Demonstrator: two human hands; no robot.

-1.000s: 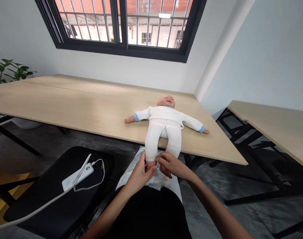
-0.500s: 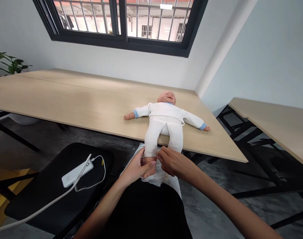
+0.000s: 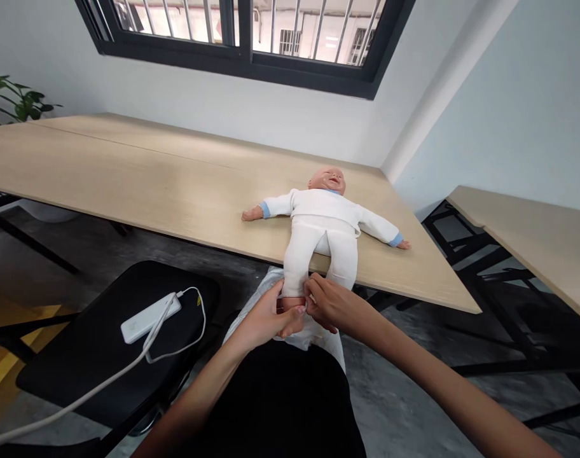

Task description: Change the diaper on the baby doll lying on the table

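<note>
a bare workroom (long tables (image 3: 128, 165), barred window (image 3: 309, 38)).

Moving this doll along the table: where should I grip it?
Around the chest of the doll, from both sides, under its spread arms. It lies flat on its back, the chest is its bulkiest part, and the legs overhang the table edge.

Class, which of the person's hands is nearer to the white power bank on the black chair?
Left. The left hand is at the doll's foot, apart from the power bank, which lies off to its side. The right hand is on the foot's far side, farther away.
</note>
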